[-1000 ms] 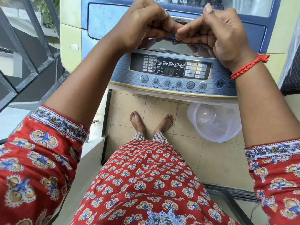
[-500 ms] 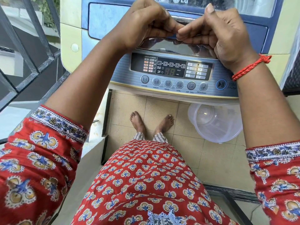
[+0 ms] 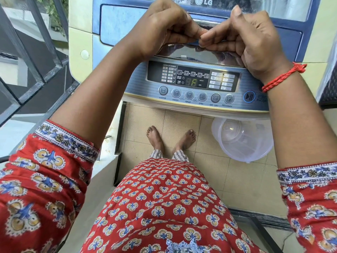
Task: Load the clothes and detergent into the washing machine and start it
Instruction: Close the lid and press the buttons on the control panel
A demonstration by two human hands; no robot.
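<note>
The top-loading washing machine (image 3: 193,79) stands in front of me with its blue lid (image 3: 118,24) down and its display lit with digits. Just above the lid's front edge, my left hand (image 3: 164,28) and my right hand (image 3: 251,39) meet fingertip to fingertip. Both pinch a small blue packet (image 3: 196,42), of which only a sliver shows between the fingers. The round start/pause button (image 3: 249,96) sits at the right end of the panel, below my right wrist. I cannot make out any clothes through the lid's window.
A clear plastic tub (image 3: 244,141) lies on the tiled floor under the machine's right front, beside my bare feet (image 3: 171,139). A dark metal railing (image 3: 27,52) runs along the left. A low ledge lies between railing and floor.
Both hands stay pressed together over the lid on the small packet; they have shifted only slightly. The panel display is unchanged.
</note>
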